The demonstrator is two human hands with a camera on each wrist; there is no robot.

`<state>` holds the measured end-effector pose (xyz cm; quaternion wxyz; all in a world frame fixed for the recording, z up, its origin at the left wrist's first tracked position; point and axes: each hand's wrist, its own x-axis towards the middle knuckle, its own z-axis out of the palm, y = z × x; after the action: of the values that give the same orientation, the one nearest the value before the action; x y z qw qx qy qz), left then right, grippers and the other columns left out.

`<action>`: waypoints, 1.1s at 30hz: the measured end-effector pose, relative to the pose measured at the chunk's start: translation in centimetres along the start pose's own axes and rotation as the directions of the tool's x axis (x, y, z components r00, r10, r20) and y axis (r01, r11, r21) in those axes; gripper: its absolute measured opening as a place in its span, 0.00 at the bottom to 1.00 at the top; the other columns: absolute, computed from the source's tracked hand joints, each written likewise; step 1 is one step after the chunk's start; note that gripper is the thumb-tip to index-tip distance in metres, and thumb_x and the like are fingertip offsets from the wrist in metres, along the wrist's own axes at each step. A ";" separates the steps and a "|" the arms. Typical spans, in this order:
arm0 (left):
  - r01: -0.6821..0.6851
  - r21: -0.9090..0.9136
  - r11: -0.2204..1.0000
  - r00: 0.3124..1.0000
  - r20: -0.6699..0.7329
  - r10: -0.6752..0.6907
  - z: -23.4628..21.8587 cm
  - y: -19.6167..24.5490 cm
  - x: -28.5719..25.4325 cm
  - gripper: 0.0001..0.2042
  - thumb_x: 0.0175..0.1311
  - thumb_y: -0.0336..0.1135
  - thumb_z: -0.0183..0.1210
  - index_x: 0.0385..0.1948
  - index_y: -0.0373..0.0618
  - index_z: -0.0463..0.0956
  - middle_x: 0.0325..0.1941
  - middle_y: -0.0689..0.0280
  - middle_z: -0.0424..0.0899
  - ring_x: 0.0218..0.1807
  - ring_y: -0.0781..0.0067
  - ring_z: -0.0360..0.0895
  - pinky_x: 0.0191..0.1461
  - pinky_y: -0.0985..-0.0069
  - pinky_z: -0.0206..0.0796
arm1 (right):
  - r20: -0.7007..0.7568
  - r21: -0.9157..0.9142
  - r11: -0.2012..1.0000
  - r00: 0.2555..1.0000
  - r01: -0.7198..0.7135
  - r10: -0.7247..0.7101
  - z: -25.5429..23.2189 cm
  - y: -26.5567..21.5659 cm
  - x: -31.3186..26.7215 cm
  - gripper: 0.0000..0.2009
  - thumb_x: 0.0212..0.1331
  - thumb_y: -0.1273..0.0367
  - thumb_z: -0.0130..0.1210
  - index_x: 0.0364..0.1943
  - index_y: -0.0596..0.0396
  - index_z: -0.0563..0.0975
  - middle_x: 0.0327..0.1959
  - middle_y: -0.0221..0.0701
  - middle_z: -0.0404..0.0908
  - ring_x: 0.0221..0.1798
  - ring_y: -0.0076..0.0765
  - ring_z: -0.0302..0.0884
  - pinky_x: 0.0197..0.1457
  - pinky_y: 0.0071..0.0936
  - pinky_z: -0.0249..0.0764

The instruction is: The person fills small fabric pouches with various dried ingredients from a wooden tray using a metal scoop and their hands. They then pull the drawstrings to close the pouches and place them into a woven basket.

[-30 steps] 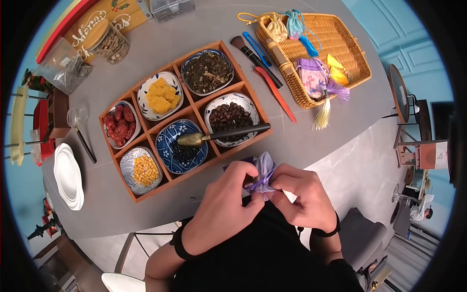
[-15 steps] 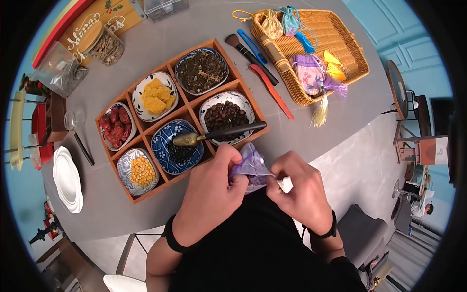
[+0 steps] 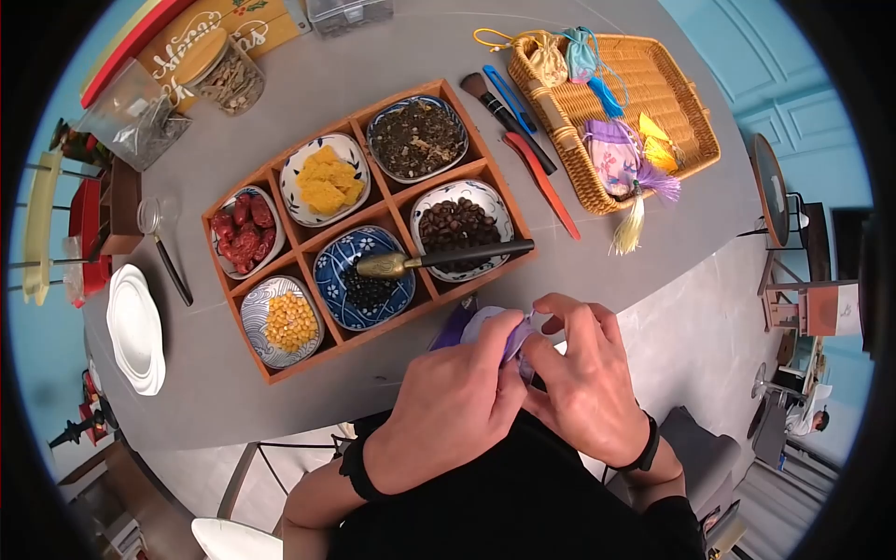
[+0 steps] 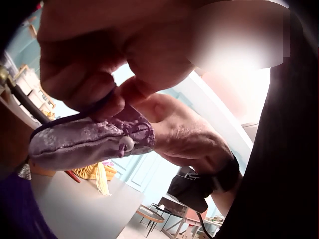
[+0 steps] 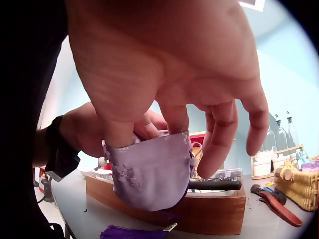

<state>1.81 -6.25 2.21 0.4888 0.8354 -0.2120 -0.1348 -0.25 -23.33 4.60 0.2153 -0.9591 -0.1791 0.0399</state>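
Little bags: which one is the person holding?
The pale lilac bag: the left hand grips it and the right hand touches its rim. The others in view lie in the wicker basket.

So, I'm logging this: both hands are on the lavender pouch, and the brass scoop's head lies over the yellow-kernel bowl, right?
Wrong bowl: in the head view, the brass scoop's head lies over the blue bowl of black beans. Left hand and right hand are on the lavender pouch.
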 end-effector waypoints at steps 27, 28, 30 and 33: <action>0.305 -0.404 0.862 0.951 0.168 -0.259 -3.8 -5.5 -5.2 0.27 0.46 0.25 0.74 0.48 0.43 0.69 0.51 0.63 0.78 0.55 0.72 0.78 0.61 0.76 0.67 | -0.272 0.382 0.892 0.952 0.242 -0.142 -0.3 2.1 6.7 0.11 0.53 0.79 0.59 0.42 0.62 0.80 0.39 0.40 0.80 0.39 0.49 0.78 0.42 0.38 0.76; 0.259 -0.349 0.901 0.966 0.119 -0.231 -4.5 -5.0 -5.4 0.28 0.46 0.24 0.74 0.48 0.43 0.68 0.50 0.62 0.78 0.53 0.70 0.79 0.59 0.75 0.68 | -0.282 0.295 0.918 0.942 0.265 -0.181 0.2 2.7 7.5 0.11 0.53 0.78 0.60 0.42 0.62 0.80 0.40 0.39 0.79 0.42 0.48 0.77 0.44 0.38 0.75; 0.174 -0.479 0.860 0.984 0.051 -0.171 -5.4 -4.8 -5.7 0.29 0.45 0.24 0.75 0.48 0.43 0.67 0.50 0.61 0.78 0.52 0.70 0.79 0.58 0.74 0.69 | -0.288 0.210 0.933 0.931 0.291 -0.225 1.1 3.2 8.3 0.11 0.52 0.77 0.62 0.42 0.61 0.80 0.41 0.38 0.79 0.44 0.47 0.76 0.46 0.38 0.74; 0.030 -0.518 0.855 0.991 -0.093 -0.092 -6.6 -5.9 -6.0 0.32 0.41 0.25 0.78 0.50 0.42 0.67 0.50 0.59 0.78 0.50 0.68 0.79 0.54 0.72 0.72 | -0.169 0.077 0.954 0.946 0.291 -0.275 2.2 3.2 8.7 0.12 0.51 0.74 0.64 0.41 0.60 0.80 0.41 0.35 0.76 0.48 0.45 0.73 0.49 0.37 0.71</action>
<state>0.76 4.23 0.42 0.7014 0.6867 -0.1132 -0.1539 8.61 -21.99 1.24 0.2801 -0.9116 -0.2954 -0.0578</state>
